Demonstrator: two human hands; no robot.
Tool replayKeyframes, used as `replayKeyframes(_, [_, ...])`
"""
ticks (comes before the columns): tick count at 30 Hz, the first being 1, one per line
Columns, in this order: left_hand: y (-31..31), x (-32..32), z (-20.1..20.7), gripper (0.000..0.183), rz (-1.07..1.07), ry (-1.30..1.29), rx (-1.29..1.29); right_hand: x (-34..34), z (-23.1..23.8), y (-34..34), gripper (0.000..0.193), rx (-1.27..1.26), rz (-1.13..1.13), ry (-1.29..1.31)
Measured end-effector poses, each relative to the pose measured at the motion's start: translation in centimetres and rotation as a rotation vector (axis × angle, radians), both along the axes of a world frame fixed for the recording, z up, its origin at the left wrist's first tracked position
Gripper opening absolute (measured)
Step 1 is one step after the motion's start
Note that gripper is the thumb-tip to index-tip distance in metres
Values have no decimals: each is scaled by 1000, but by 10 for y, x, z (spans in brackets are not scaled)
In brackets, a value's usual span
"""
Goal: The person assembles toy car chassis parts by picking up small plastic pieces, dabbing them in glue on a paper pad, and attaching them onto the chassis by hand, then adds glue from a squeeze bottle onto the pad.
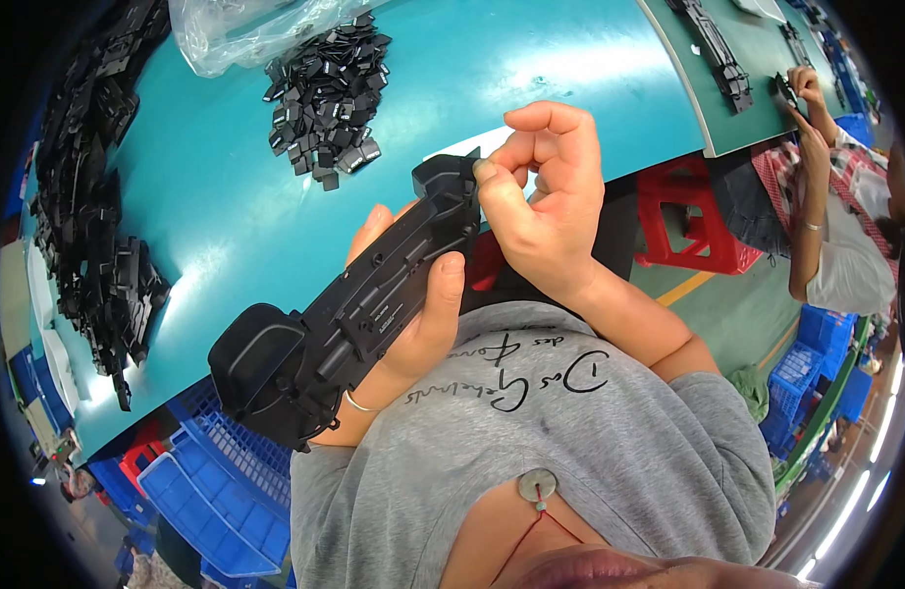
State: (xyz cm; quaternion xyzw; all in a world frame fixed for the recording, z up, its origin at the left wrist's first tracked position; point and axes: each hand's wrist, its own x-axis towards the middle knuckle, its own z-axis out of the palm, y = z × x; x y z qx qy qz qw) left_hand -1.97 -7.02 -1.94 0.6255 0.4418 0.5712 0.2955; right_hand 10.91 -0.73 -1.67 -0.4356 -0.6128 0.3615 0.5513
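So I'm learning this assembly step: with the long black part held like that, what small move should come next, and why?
Probably press the fingertips down at the part's top end. The left hand grips the long black plastic part around its middle, and the right hand pinches at its upper end with thumb and forefinger, seemingly seating something small there. Whether a clip from the pile of small black pieces is between the fingers cannot be told.

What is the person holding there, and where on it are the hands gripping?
A long black plastic part. The left hand wraps around its middle; the right hand pinches its upper end.
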Motion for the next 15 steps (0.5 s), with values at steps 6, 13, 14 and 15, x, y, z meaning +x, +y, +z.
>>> replayKeyframes(6, [0,4,3,35,-17,-64,-58,-1,0,1,35,2,-41,-5])
replayKeyframes(13, [0,-6,-5,48,-67,7,-28,-1,-1,-1,34,-37,-42,24])
replayKeyframes(14, [0,-10,-8,64,-139,55,9,0,-1,-1,33,-49,-41,16])
replayKeyframes(15, [0,-10,-9,64,-141,55,7,0,0,-1,33,-61,-41,8])
